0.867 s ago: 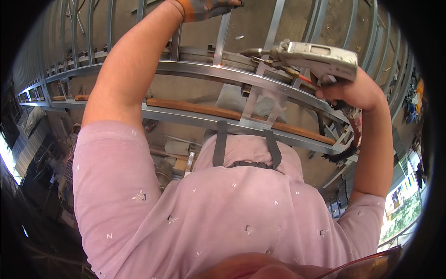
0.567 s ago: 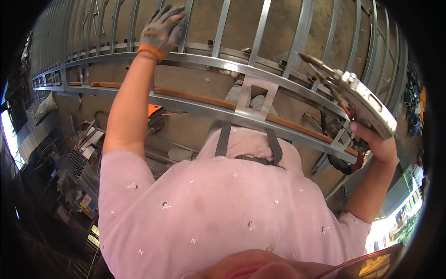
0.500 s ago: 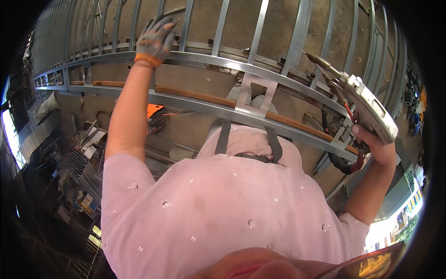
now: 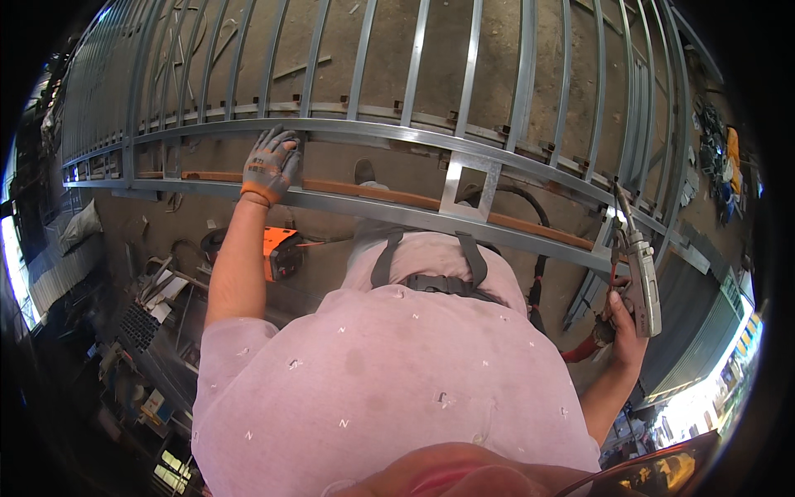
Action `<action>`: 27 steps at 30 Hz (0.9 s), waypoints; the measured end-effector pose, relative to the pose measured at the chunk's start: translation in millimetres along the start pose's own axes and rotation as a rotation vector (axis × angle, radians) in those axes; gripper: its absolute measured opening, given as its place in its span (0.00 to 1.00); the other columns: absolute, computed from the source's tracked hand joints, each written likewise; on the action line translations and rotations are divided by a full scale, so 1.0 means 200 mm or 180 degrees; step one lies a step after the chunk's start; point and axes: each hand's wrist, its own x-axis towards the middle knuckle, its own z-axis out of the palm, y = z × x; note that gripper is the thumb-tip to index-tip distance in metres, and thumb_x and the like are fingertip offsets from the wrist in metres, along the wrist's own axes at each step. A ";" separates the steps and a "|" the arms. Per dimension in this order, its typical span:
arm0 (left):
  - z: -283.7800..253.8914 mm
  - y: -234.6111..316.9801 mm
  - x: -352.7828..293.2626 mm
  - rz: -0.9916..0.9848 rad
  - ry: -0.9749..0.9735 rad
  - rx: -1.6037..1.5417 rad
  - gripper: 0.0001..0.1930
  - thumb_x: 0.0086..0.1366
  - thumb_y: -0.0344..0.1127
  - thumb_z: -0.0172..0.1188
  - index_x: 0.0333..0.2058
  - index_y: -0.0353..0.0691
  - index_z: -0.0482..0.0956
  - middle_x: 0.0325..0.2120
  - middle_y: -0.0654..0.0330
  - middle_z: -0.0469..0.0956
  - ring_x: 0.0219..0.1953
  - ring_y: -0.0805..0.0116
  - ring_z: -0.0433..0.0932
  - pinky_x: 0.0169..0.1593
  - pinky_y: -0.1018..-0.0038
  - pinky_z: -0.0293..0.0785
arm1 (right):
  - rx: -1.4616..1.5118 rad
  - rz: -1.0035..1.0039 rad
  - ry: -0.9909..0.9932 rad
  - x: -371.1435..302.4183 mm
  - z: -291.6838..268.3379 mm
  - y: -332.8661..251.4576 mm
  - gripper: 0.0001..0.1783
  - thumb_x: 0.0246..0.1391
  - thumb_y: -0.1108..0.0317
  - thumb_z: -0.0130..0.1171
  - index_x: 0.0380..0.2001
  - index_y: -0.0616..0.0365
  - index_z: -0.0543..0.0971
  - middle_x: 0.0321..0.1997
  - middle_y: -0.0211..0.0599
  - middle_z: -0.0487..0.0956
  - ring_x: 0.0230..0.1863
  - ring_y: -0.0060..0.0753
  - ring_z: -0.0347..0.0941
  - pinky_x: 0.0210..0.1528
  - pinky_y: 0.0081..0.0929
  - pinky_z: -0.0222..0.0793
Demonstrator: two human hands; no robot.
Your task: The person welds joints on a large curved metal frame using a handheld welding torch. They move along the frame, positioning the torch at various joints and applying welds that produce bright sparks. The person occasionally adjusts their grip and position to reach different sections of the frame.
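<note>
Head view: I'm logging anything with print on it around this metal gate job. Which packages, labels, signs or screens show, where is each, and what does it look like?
Orange machine: on the floor below the left forearm, boxy, orange with a dark front panel; no readable label.
Small boxes: lower left among floor clutter, pale, too blurred to tell apart.
Colourful signs: far right edge by the bright opening, small, yellow and blue.
No screens in view.

Long grey metal frame of rails and upright bars (image 4: 464, 145) spanning left to right across the far half. Left hand in a grey work glove (image 4: 270, 168) on the frame's near rail, left of centre. Grey electrode holder (image 4: 642, 277) in the bare right hand (image 4: 627, 331), near right, tip against the frame's right end. Orange box-shaped machine (image 4: 281, 251) below the rails, just right of the left forearm. Scrap-strewn floor (image 4: 141, 315) at near left.
</note>
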 end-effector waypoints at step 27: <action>-0.06 -0.65 0.67 0.0944 -0.0679 0.0096 0.20 0.78 0.50 0.65 0.62 0.49 0.88 0.70 0.58 0.81 0.77 0.51 0.74 0.80 0.54 0.69 | -0.2005 -0.0515 -0.1908 0.40 1.05 -1.55 0.25 0.53 0.78 0.81 0.55 0.58 0.88 0.46 0.29 0.88 0.45 0.25 0.82 0.46 0.30 0.80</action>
